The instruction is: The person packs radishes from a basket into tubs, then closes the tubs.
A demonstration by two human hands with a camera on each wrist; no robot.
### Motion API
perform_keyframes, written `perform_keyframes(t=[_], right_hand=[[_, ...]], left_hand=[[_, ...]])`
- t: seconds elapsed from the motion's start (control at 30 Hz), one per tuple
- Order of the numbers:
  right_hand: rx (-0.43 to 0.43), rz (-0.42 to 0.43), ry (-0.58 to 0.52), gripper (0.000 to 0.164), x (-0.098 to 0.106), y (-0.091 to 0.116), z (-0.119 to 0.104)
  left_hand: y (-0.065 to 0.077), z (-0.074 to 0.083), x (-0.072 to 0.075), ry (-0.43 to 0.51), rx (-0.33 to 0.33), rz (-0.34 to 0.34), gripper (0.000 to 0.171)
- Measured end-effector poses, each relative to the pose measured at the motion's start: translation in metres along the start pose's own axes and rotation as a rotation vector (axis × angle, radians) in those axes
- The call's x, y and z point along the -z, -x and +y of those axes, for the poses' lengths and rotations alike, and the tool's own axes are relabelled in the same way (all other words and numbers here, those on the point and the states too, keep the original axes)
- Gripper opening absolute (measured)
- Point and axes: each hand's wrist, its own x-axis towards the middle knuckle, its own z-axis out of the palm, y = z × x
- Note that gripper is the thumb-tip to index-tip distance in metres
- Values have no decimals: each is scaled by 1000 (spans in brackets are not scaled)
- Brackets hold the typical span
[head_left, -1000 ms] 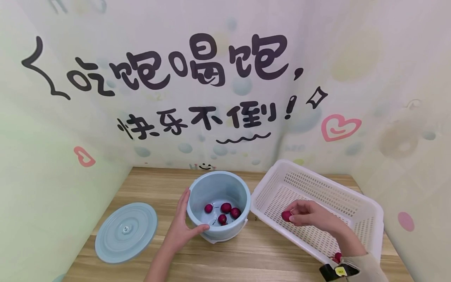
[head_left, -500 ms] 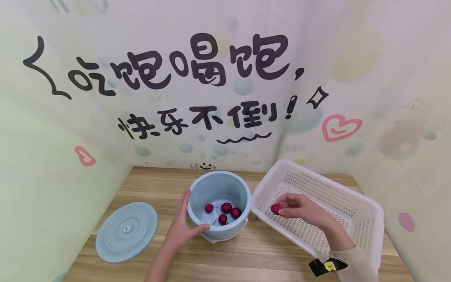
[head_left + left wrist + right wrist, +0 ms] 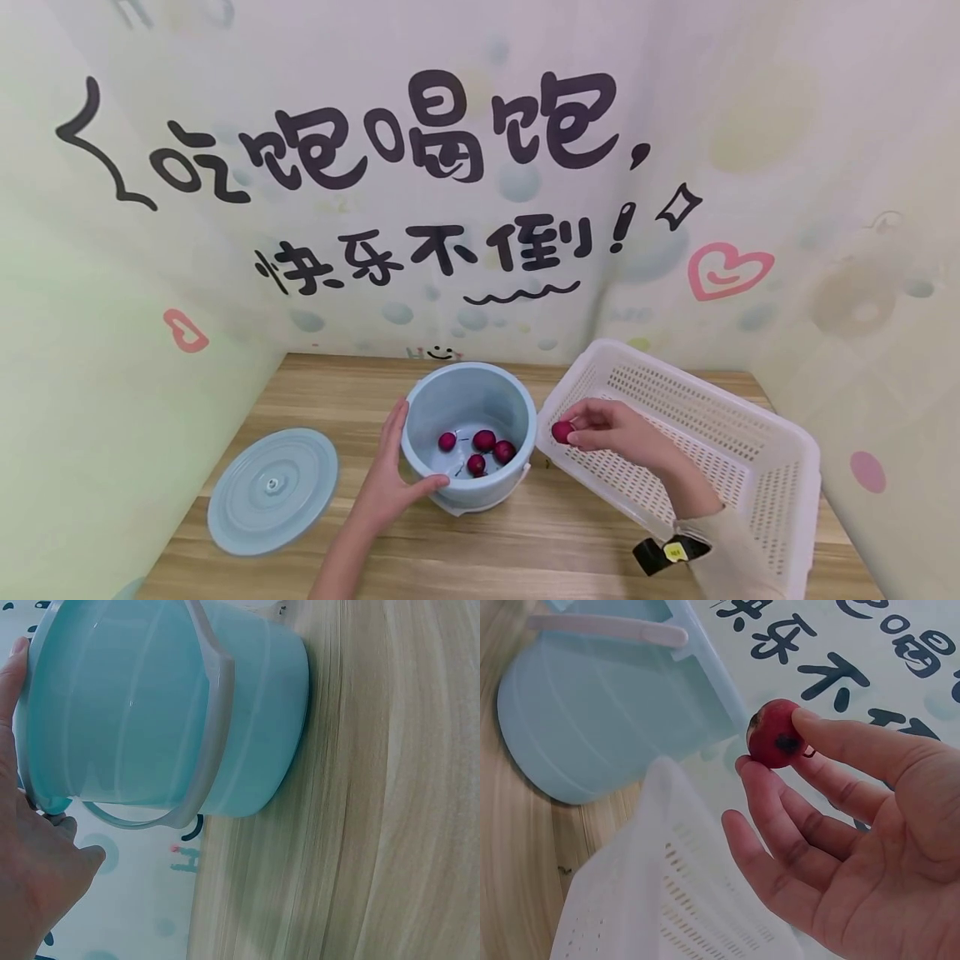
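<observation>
A small red radish [image 3: 563,432] is pinched between the thumb and fingertips of my right hand [image 3: 626,432], over the left end of the white basket [image 3: 799,442]. In the right wrist view the radish [image 3: 775,733] shows a dark patch and a thin root, close to the bucket's rim. The light blue bucket [image 3: 465,496] stands left of the basket with several red radishes [image 3: 484,440] on its bottom. My left hand [image 3: 386,492] holds the bucket's left side at the rim, thumb across the front, fingers along the outside.
A round light blue lid [image 3: 273,492] lies flat on the wooden table [image 3: 495,558], left of my left arm. The bucket's pale handle [image 3: 217,712] hangs down along its side. A printed fabric wall [image 3: 360,192] rises behind the table.
My right hand has moved left with the radish, from the middle of the basket to its left end near the bucket. My left hand stays at the bucket's rim.
</observation>
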Motion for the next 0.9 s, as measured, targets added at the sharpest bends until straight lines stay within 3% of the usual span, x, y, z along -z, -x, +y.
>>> perform_keyframes(t=[0.9], right_hand=[[77,-8,-20,26,-42,-45,-42]], left_hand=[[0,0,1,13,-10,-6,119]])
